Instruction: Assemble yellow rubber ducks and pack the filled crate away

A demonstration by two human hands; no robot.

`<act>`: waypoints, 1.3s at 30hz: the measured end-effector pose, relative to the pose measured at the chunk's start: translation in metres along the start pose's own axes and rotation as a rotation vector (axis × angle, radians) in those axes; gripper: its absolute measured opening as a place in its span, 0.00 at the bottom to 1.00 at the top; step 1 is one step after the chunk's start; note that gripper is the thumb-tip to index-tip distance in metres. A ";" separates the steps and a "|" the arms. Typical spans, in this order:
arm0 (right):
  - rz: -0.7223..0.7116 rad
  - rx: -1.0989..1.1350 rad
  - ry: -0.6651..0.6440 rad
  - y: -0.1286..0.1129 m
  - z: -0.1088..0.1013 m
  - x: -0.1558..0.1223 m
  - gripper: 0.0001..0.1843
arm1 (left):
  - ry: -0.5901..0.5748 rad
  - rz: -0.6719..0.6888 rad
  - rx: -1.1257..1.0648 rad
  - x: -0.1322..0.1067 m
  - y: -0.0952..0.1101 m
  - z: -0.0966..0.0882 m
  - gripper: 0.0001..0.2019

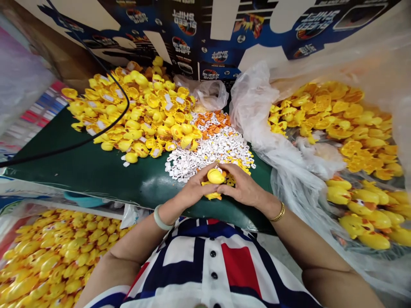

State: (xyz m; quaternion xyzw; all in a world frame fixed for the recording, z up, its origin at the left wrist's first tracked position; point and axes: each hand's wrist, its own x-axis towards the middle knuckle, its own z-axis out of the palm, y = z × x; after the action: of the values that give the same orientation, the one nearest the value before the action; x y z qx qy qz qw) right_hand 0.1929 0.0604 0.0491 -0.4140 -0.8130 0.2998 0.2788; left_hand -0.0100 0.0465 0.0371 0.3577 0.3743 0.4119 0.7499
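A small yellow toy duck [215, 176] is held between both hands near the table's front edge. My left hand [198, 187] is closed on its left side, thumb across the front. From the right, my right hand [240, 185] grips the same duck, its fingers meeting the other hand's at the top. Just beyond the hands spreads a heap of small white eye pieces [212, 147], with orange beak pieces [215, 122] behind. Some small yellow parts [239, 164] lie by the right fingers. The duck's underside is partly hidden by the thumbs.
Yellow duck shell parts [138, 111] are piled on the green table [128, 182] at the back left. A black cable [123, 109] hangs over them. Clear plastic bags [257, 102] with yellow shells [340, 111] stand right. Ducks fill a bin [112, 212] at lower left.
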 end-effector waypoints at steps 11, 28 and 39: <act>-0.055 0.181 0.041 -0.005 0.028 -0.007 0.29 | -0.152 0.401 0.823 -0.016 -0.015 -0.025 0.32; -0.064 -0.128 0.150 -0.005 0.042 -0.006 0.35 | -0.120 0.386 0.953 -0.020 -0.011 -0.020 0.29; 0.006 -0.075 0.042 -0.009 0.027 -0.010 0.27 | -0.125 0.235 0.673 -0.011 -0.016 -0.027 0.31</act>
State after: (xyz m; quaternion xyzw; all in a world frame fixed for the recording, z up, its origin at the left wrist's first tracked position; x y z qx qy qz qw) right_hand 0.1746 0.0405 0.0350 -0.4329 -0.8162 0.2614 0.2794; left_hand -0.0320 0.0361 0.0142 0.6497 0.3986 0.3264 0.5591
